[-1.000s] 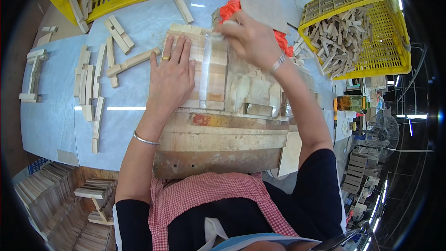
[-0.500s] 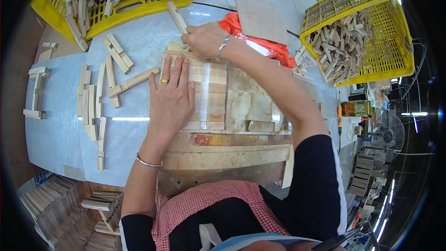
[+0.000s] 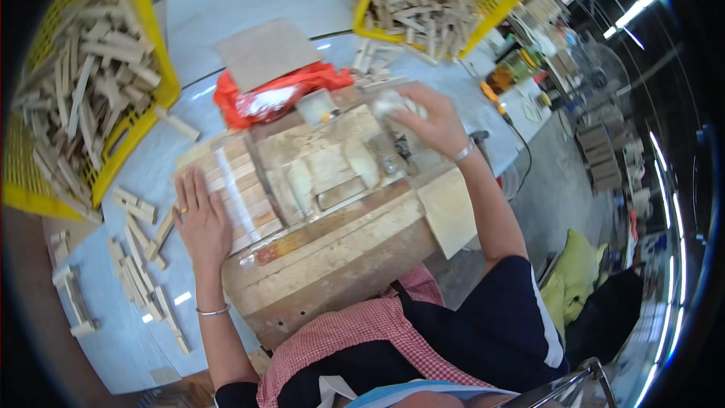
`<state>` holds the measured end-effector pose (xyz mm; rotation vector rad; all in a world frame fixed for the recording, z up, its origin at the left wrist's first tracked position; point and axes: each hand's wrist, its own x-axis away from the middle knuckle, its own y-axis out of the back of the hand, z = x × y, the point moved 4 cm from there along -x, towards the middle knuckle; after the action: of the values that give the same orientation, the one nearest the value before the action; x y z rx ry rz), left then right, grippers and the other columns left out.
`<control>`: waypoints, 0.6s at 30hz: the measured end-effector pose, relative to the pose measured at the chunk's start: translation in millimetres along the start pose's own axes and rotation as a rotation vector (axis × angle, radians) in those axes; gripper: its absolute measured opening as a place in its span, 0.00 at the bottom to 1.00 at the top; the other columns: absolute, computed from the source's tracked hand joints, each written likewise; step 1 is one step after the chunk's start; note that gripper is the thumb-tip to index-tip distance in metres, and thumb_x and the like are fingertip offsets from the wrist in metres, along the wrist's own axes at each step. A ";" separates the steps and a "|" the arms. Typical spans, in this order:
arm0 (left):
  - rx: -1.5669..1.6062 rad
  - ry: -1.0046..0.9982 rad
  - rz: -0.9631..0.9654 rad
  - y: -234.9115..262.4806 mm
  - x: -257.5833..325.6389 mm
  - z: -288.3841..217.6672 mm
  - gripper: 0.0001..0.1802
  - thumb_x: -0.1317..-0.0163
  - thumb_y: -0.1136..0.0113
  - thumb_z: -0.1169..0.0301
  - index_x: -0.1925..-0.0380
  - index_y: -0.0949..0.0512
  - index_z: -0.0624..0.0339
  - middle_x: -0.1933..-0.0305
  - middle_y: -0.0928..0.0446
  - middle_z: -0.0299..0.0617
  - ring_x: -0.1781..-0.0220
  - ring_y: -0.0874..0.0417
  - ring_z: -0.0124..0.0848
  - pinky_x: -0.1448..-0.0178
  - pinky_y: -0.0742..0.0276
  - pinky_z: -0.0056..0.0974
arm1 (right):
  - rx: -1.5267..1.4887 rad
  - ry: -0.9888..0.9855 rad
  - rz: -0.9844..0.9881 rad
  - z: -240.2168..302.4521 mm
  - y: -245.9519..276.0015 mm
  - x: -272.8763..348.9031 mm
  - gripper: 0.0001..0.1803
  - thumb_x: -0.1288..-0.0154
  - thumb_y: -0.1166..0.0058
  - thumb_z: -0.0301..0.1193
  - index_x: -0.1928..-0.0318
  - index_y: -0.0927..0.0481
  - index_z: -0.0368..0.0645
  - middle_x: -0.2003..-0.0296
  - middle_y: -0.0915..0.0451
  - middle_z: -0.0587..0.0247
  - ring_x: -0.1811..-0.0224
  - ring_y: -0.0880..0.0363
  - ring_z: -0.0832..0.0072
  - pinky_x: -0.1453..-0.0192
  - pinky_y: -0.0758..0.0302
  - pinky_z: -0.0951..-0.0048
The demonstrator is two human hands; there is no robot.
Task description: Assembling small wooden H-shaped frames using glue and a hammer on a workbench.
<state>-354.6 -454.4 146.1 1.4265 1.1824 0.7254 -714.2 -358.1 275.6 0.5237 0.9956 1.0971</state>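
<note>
My left hand [image 3: 204, 215] lies flat, fingers stretched out, on a row of pale wood strips [image 3: 243, 189] laid side by side, with a clear shiny band across them. Toward the right end of the wooden work board [image 3: 332, 245], my right hand [image 3: 434, 121] closes round a small white object [image 3: 394, 104], too blurred to name. Between the hands is a stained wooden fixture [image 3: 325, 170] with a small wood block [image 3: 340, 193] at its near side. A small clear tray [image 3: 317, 108] stands behind the fixture.
Yellow crates of wood pieces stand at the far left [image 3: 162, 68] and far right [image 3: 483, 26]. Red plastic [image 3: 249, 102] lies under a thin board [image 3: 268, 53] at the back. Loose wood pieces [image 3: 136, 272] lie left of my left hand. An orange-handled tool [image 3: 492, 94] with a cord lies at right.
My right hand has moved from beside my left hand to the right and now grips a white object. The view has turned and shifted right. My left hand stays on the strips.
</note>
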 end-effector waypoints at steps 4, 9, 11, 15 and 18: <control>-0.024 0.011 0.014 -3.0 -3.5 -2.0 0.28 0.29 0.66 0.59 0.30 0.45 0.53 0.24 0.50 0.36 0.22 0.55 0.37 0.28 0.52 0.59 | 0.139 -0.208 -0.079 -72.5 44.2 130.9 0.18 0.44 0.37 0.38 0.56 0.19 0.41 0.59 0.19 0.55 0.56 0.20 0.58 0.52 0.24 0.64; -0.077 -0.015 0.012 -5.1 -7.4 -2.4 0.28 0.28 0.66 0.58 0.30 0.45 0.53 0.25 0.49 0.36 0.22 0.54 0.37 0.29 0.51 0.61 | 0.376 -0.499 -0.089 -130.2 25.1 218.4 0.19 0.42 0.41 0.43 0.52 0.21 0.50 0.62 0.21 0.58 0.58 0.21 0.60 0.56 0.23 0.61; -0.112 -0.002 0.009 -5.2 -5.3 5.1 0.28 0.28 0.66 0.57 0.30 0.44 0.53 0.25 0.48 0.36 0.22 0.54 0.37 0.29 0.51 0.62 | 0.405 -0.413 -0.078 -127.6 15.8 217.8 0.20 0.41 0.43 0.44 0.50 0.22 0.53 0.62 0.21 0.60 0.59 0.21 0.61 0.56 0.23 0.62; -0.253 -0.015 0.061 3.3 -5.4 0.2 0.29 0.28 0.65 0.55 0.32 0.42 0.54 0.25 0.47 0.38 0.23 0.53 0.39 0.29 0.51 0.62 | 0.435 -0.330 -0.085 -119.0 41.7 209.8 0.17 0.40 0.44 0.44 0.53 0.20 0.52 0.62 0.21 0.61 0.58 0.21 0.61 0.56 0.23 0.62; -0.184 -0.062 0.030 3.0 -8.1 12.0 0.29 0.28 0.63 0.53 0.33 0.40 0.56 0.26 0.46 0.40 0.23 0.52 0.40 0.28 0.51 0.60 | 0.407 -0.295 -0.131 -120.4 71.9 202.0 0.15 0.39 0.45 0.43 0.56 0.18 0.51 0.62 0.21 0.60 0.58 0.21 0.61 0.55 0.24 0.62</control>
<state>-345.4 -465.9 147.8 1.3067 1.0211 0.7847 -831.1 -158.7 191.7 0.9083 0.9783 0.6749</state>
